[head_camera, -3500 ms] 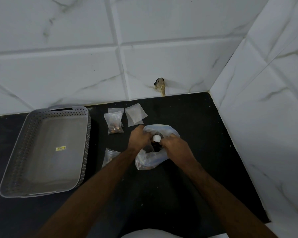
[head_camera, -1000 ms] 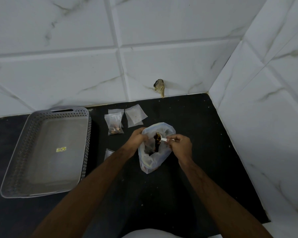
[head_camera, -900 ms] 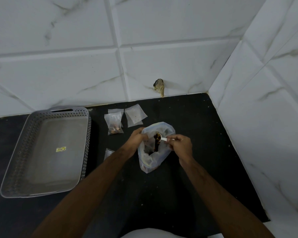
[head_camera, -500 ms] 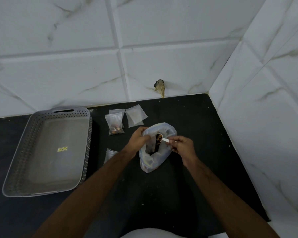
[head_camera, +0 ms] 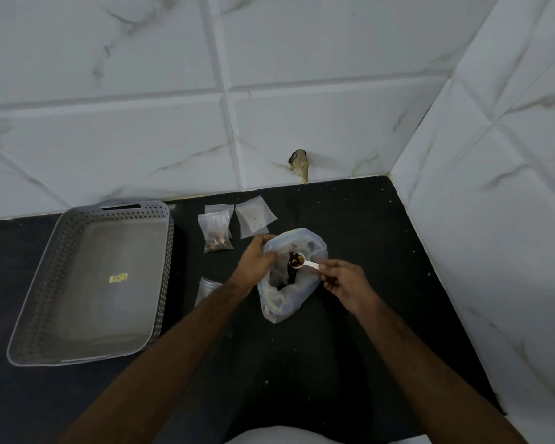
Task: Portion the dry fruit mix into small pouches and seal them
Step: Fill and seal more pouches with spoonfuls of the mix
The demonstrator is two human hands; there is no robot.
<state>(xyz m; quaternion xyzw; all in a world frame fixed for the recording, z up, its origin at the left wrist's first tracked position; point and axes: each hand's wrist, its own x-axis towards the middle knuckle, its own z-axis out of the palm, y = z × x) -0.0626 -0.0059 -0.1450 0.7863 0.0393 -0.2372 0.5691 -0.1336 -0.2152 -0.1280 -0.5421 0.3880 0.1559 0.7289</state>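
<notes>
A large clear bag of dry fruit mix point(head_camera: 285, 302) stands open on the black counter. My left hand point(head_camera: 257, 259) grips the bag's left rim and holds its mouth open. My right hand point(head_camera: 342, 282) pinches the handle of a small white scoop point(head_camera: 303, 261), whose bowl is heaped with dark fruit above the bag's mouth. A small pouch with nuts in it point(head_camera: 217, 233) lies behind and to the left. An empty pouch point(head_camera: 253, 216) lies beside it. Another clear pouch point(head_camera: 207, 288) is partly hidden under my left forearm.
A grey perforated plastic tray point(head_camera: 87, 354) sits empty at the left of the counter point(head_camera: 350, 363). White marble-look tiled walls close in the back and right side. A brownish stub point(head_camera: 300, 163) sticks out of the back wall above the counter.
The scoop was deep in the bag under both hands; since then my right hand has lifted it out, filled, to the bag's mouth. In the last second it barely moved.
</notes>
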